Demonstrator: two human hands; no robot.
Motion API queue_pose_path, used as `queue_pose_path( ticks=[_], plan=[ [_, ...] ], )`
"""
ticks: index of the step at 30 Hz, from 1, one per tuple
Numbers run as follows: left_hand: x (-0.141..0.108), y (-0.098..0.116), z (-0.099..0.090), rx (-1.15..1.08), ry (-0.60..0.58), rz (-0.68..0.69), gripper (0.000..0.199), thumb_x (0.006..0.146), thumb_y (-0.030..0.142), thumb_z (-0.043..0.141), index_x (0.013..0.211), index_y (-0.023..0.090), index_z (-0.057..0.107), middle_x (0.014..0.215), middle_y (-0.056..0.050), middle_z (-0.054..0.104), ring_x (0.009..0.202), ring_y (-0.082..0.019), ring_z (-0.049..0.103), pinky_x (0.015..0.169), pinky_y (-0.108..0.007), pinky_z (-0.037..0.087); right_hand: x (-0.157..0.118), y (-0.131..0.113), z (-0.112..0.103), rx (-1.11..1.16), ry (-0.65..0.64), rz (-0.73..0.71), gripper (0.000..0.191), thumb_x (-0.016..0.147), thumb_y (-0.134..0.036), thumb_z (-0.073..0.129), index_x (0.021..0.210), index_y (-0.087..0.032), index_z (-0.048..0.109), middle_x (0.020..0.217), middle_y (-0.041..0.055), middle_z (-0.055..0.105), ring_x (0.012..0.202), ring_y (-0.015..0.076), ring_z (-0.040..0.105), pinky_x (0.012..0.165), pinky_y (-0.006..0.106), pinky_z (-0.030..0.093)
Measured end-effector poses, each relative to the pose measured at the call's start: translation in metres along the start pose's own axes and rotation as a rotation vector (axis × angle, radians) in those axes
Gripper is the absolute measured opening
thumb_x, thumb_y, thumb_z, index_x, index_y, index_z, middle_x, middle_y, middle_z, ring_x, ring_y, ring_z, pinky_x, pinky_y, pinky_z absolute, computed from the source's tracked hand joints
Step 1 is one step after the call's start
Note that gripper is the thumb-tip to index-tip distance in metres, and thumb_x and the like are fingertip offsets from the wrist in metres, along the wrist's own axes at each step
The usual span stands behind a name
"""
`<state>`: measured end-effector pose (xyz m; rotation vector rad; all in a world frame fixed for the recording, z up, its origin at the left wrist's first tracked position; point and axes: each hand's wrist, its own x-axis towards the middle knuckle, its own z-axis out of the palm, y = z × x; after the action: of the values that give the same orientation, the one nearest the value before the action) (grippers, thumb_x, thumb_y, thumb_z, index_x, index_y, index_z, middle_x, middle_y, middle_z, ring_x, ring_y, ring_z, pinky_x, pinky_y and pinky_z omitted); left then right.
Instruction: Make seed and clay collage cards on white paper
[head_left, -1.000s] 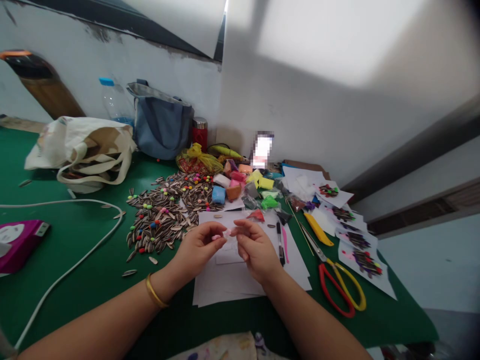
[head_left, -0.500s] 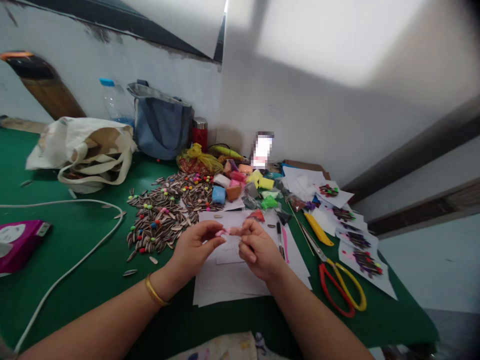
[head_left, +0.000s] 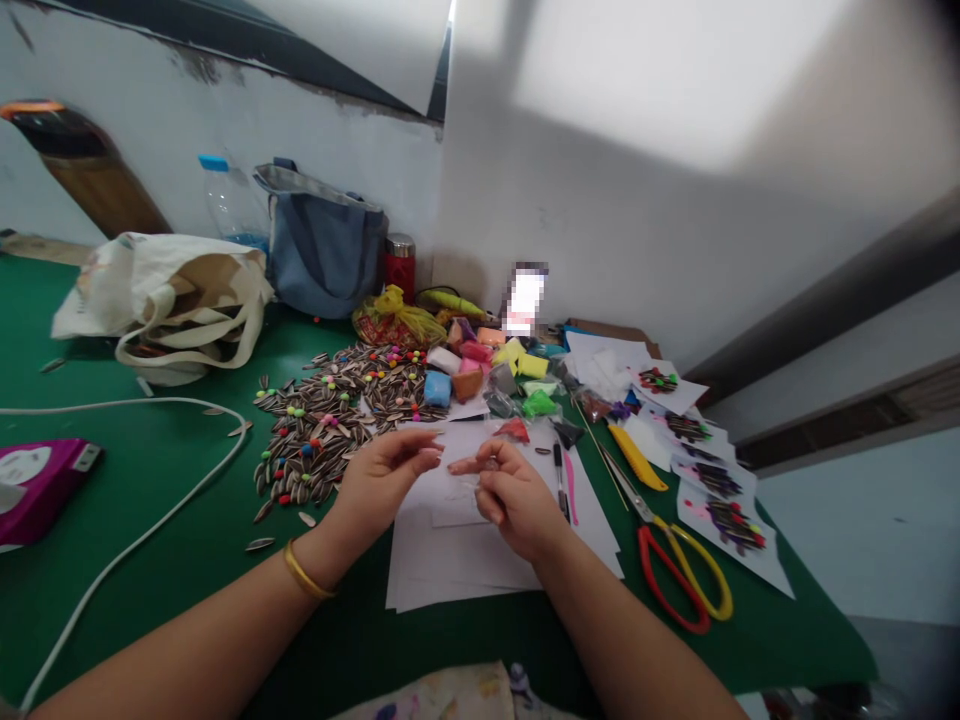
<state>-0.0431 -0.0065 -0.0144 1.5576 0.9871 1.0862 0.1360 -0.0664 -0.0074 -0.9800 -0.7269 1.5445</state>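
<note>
My left hand [head_left: 390, 475] hovers over the left part of the white paper sheets [head_left: 450, 580]. Its thumb and fingertips are pressed close together, and whatever they may hold is too small to make out. Opposite it, my right hand [head_left: 517, 495] stretches its index finger toward the left fingertips, with a small gap between. The other right fingers are curled, and nothing shows in them. Beside my left hand spreads a heap of striped sunflower seeds [head_left: 330, 440] mixed with small coloured balls. Packets of coloured clay, one of them blue [head_left: 437, 390], lie beyond the paper.
Scissors [head_left: 675, 570], a yellow utility knife [head_left: 637, 458] and a black pen [head_left: 560, 478] lie right of my hands. Papers with seed-and-clay pieces [head_left: 735, 525] line the right edge. Bags [head_left: 326, 250], a red flask [head_left: 400, 270] and a phone [head_left: 525, 298] stand behind. A white cable [head_left: 150, 530] curves at left.
My hands have drawn slightly apart. The pink clay seen between the left fingertips no longer shows clearly. My left hand has shifted a little to the left.
</note>
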Motion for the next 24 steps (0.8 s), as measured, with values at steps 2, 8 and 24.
queue_pose_path(
  ticks=[2,8,24],
  plan=[
    [0.0,0.0,0.001,-0.039,-0.042,-0.011,0.033,0.08,0.038,0.073,0.108,0.02,0.072,0.097,-0.007,0.077,0.087,-0.022,0.072,0.079,-0.034,0.059,0.0,0.001,-0.001,0.005,-0.01,0.003,0.027,0.07,-0.014,0.055,0.091,-0.023,0.04,0.095,0.0012,0.075,0.034,0.0012,0.035,0.04,0.019,0.018],
    [-0.002,0.0,-0.002,0.091,-0.127,0.138,0.014,0.082,0.032,0.069,0.09,0.023,0.077,0.097,-0.005,0.075,0.093,-0.021,0.068,0.09,-0.034,0.053,-0.001,0.002,-0.004,0.01,-0.103,0.03,0.033,0.069,-0.013,0.056,0.098,-0.023,0.045,0.098,0.0018,0.074,0.036,0.0024,0.04,0.041,0.019,0.022],
    [-0.008,0.007,0.002,-0.132,-0.428,-0.215,0.031,0.085,0.043,0.065,0.071,0.016,0.06,0.07,0.002,0.051,0.069,-0.013,0.044,0.066,-0.025,0.034,-0.008,-0.004,0.001,0.086,-0.331,0.082,0.037,0.079,-0.024,0.07,0.111,-0.022,0.052,0.084,0.0018,0.074,0.034,0.0013,0.033,0.038,0.019,0.017]
  ],
)
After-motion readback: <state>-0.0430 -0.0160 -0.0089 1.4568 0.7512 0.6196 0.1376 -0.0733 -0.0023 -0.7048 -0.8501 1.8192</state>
